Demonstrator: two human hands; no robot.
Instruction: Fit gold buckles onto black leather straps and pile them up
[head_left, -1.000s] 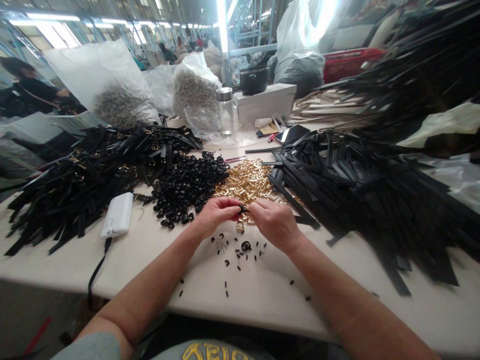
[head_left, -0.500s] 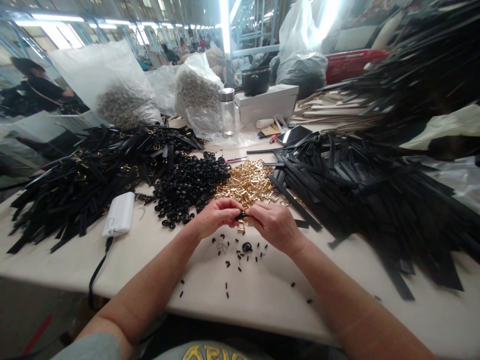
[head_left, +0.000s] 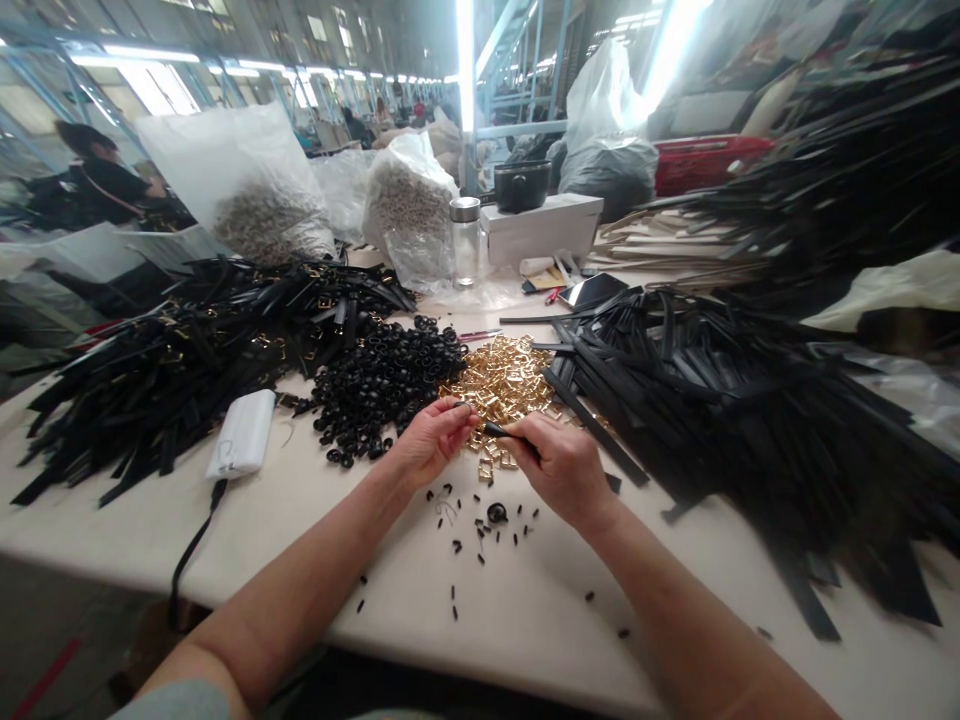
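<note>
My right hand (head_left: 564,462) is closed around a black strap (head_left: 496,430), whose end pokes out toward the left. My left hand (head_left: 436,438) pinches something small and dark between thumb and finger, too small to name, a little apart from the strap's end. Just beyond both hands lies a pile of gold buckles (head_left: 504,378). To its left is a heap of small black loops (head_left: 382,375). Nearer me, several tiny black pieces and one black ring (head_left: 496,514) lie scattered on the table (head_left: 405,610).
Black straps (head_left: 675,370) spread over the right side; straps with gold buckles (head_left: 187,350) are heaped at left. A white power bank (head_left: 241,434) with a cable lies front left. Behind stand a glass bottle (head_left: 466,245), a white box (head_left: 544,228) and filled plastic bags (head_left: 409,195).
My hands were together on a small black piece; now they are apart, with the strap's end showing from my right hand. The whole view has shifted slightly downward.
</note>
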